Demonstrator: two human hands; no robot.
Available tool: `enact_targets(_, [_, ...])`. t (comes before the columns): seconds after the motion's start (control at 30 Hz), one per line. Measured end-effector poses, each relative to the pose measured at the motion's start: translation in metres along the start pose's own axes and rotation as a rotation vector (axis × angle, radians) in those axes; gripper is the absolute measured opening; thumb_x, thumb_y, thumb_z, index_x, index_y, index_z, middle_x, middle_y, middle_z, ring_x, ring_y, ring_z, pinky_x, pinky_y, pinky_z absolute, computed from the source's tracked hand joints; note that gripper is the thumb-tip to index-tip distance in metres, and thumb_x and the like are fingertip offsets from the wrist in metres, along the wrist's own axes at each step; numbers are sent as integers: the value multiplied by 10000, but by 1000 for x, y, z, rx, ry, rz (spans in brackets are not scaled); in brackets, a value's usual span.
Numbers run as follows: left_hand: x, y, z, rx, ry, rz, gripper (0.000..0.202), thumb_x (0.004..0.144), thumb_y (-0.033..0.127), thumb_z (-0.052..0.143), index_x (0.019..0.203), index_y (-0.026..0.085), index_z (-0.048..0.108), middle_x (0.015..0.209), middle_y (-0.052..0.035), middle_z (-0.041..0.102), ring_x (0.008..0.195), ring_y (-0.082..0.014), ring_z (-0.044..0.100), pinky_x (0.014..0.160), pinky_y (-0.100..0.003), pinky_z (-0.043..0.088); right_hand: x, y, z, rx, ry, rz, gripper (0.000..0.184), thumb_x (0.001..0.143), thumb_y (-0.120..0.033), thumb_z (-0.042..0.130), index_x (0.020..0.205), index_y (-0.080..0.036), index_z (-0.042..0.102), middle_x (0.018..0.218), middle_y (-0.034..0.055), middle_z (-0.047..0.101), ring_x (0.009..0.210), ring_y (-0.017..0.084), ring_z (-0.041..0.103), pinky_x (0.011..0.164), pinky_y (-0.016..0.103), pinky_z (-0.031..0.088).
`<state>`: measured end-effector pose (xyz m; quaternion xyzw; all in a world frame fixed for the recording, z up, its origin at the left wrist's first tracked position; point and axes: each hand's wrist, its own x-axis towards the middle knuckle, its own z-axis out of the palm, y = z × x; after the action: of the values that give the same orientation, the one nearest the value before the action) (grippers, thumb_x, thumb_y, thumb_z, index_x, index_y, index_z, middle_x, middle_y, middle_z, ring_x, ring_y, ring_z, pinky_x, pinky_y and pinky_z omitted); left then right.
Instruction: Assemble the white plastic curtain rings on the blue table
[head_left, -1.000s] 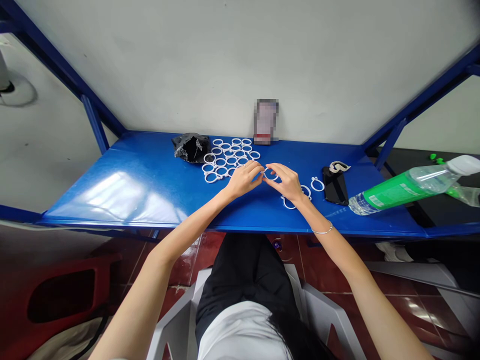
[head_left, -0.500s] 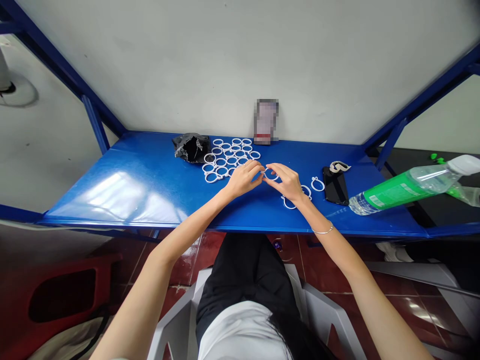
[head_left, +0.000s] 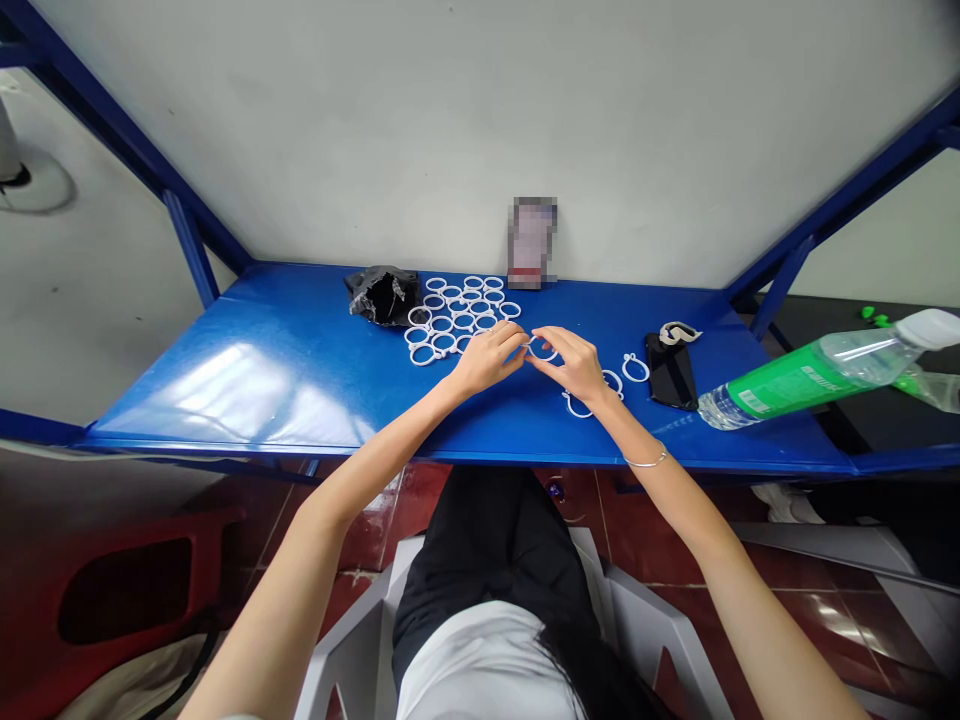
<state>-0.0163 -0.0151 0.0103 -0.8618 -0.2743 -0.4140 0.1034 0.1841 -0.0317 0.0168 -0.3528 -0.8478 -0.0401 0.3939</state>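
Observation:
Both my hands meet over the blue table [head_left: 300, 300] around one white plastic curtain ring [head_left: 543, 352]. My right hand [head_left: 576, 364] is closed on its right side, with thumb and index finger bent round the ring. From the left, my left hand [head_left: 487, 358] pinches the ring's left end, though the fingertips partly hide the spot. Many linked-looking white curtain rings [head_left: 463, 321] lie close together just beyond my left hand; I cannot tell whether they are joined. Beneath my right wrist lie loose rings [head_left: 579, 408], partly covered, and another ring [head_left: 636, 369] rests farther right.
A crumpled black bag [head_left: 382, 297] stands open at the back left. One phone [head_left: 532, 245] leans on the wall; a dark phone [head_left: 671, 372] lies at right beside a coiled white strip [head_left: 679, 334]. A green-labelled bottle [head_left: 810, 378] is at far right.
Almost nothing differs. My fingers shift very slightly on the ring, which stays in the same place.

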Motion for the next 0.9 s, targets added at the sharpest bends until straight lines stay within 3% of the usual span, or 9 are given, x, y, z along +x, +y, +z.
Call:
enact_targets(0.17, [1, 2, -3, -35, 32, -37, 83, 952, 196, 513, 958, 167, 591, 933, -68, 673, 859, -150, 633, 671, -236, 500, 0, 0, 2, 56, 7, 35, 350, 938, -393, 598, 1232, -206, 626, 1116, 104, 721, 835, 214, 719, 791, 363, 612])
enact_targets(0.53, [1, 0, 0, -71, 62, -90, 171, 996, 278, 493, 1013, 169, 624, 950, -80, 685, 880, -157, 651, 710, -253, 514, 2, 0, 2, 69, 59, 65, 397, 927, -424, 607, 1274, -230, 606, 1221, 111, 697, 1044, 254, 704, 870, 396, 609])
enact_targets(0.7, [1, 1, -1, -10, 56, -61, 209, 1006, 292, 471, 998, 159, 631, 938, -86, 692, 852, -159, 652, 694, -258, 515, 3, -3, 0, 27, 79, 65, 336, 950, -395, 570, 1234, -224, 624, 1212, 107, 712, 1132, 268, 675, 948, 424, 555])
enact_targets(0.9, [2, 2, -3, -5, 49, -55, 205, 1000, 298, 485, 960, 155, 625, 908, -84, 687, 835, -160, 645, 673, -259, 506, 6, -5, -2, 24, 92, 52, 195, 950, -321, 564, 1088, -230, 666, 1155, 95, 731, 1089, 267, 682, 914, 437, 540])
